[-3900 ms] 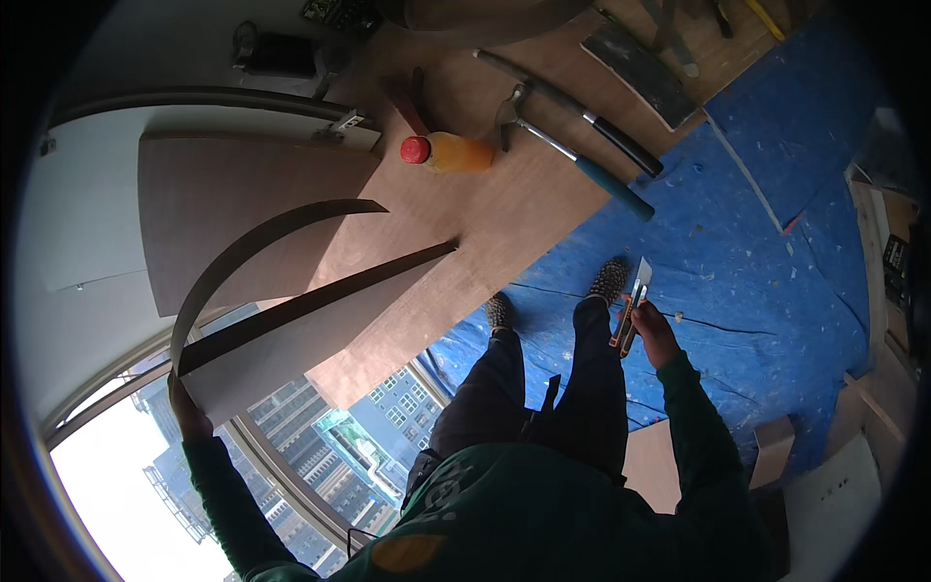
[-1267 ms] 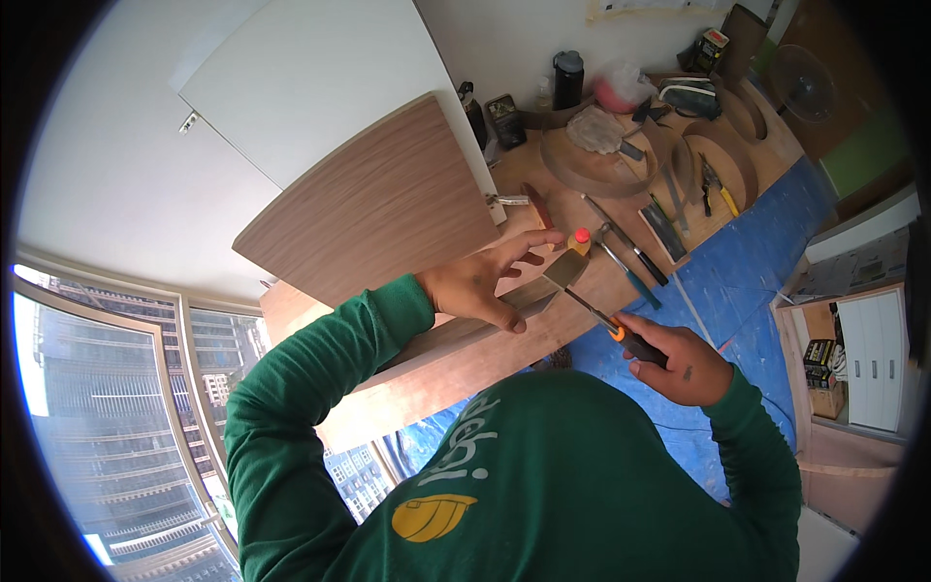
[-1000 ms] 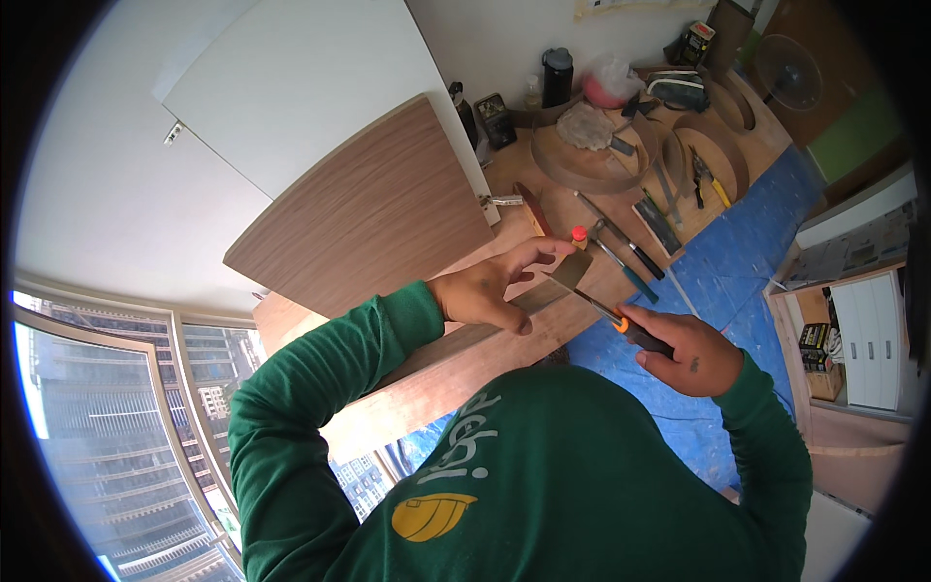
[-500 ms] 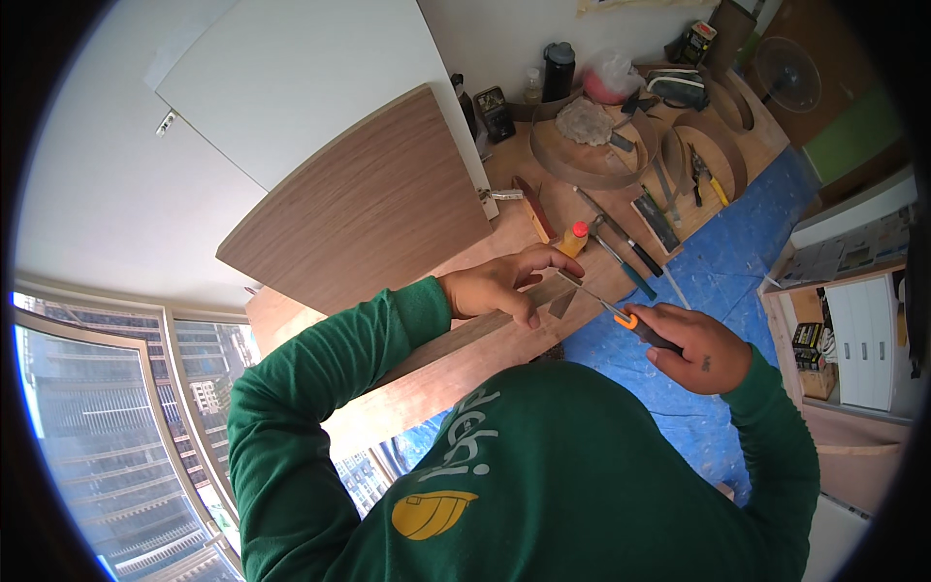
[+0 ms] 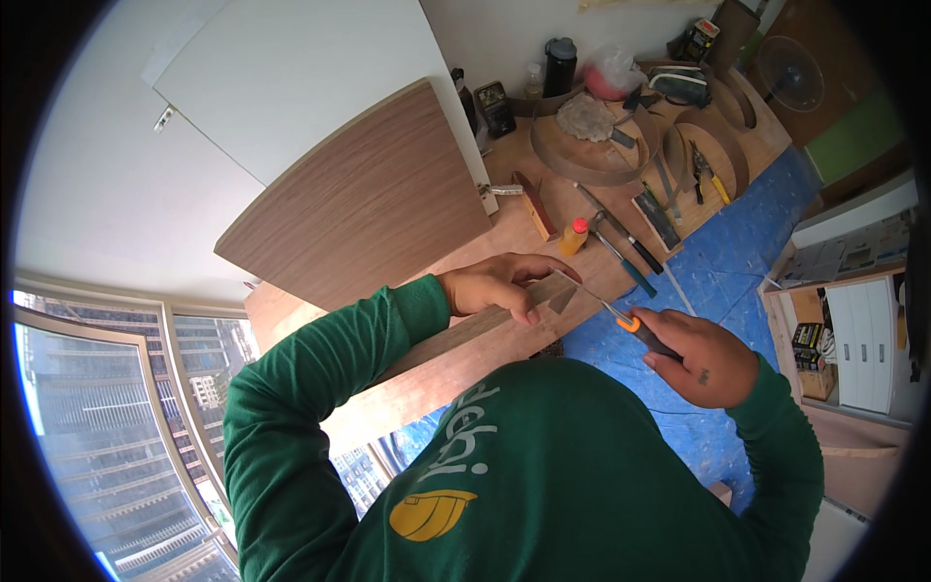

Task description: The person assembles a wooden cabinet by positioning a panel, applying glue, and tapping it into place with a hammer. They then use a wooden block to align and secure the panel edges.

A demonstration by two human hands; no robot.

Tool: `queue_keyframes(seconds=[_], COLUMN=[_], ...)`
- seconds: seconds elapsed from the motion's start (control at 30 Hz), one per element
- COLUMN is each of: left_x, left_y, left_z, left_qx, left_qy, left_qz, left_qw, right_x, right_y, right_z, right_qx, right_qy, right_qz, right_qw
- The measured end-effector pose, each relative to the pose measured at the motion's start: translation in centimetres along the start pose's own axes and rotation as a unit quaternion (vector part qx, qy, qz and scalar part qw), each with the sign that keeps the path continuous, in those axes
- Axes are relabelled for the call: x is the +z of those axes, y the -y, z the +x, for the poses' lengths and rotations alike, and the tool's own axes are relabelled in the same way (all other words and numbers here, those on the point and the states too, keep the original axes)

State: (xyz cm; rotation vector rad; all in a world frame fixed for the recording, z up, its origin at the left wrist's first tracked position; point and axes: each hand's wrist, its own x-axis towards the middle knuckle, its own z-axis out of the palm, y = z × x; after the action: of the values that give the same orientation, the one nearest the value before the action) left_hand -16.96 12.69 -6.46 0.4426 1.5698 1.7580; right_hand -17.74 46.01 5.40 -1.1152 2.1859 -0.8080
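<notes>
On the near side of the red-capped bottle (image 5: 574, 237): one board (image 5: 454, 339), likely light and stiff, best held by its long edges, left hand (image 5: 495, 291) curved over it, grip unclear; one scraper (image 5: 630, 322), right hand (image 5: 706, 359) closed round its handle.

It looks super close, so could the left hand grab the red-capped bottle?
Probably yes: the red-capped bottle stands just beyond the left hand, and nothing visible blocks the gap, though that hand seems busy at the brown board.
</notes>
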Motion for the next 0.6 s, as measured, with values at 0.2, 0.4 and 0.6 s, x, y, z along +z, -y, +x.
queue_keyframes(seconds=[0.2, 0.4, 0.6], left_x=[0.4, 0.6, 0.5], left_y=[-0.2, -0.3, -0.4], left_z=[-0.2, -0.1, -0.2], left_qx=[-0.015, -0.009, -0.02], left_qy=[-0.009, -0.017, -0.018], left_qz=[-0.011, -0.015, -0.024], left_qw=[1.0, 1.0, 0.999], right_x=[-1.2, -1.5, -2.0], right_y=[1.6, 2.5, 3.1], right_z=[-0.4, -0.1, 0.3], right_qx=[0.039, 0.037, 0.047], right_qy=[0.04, 0.04, 0.049], right_qz=[-0.037, -0.058, -0.066], right_qw=[0.998, 0.997, 0.995])
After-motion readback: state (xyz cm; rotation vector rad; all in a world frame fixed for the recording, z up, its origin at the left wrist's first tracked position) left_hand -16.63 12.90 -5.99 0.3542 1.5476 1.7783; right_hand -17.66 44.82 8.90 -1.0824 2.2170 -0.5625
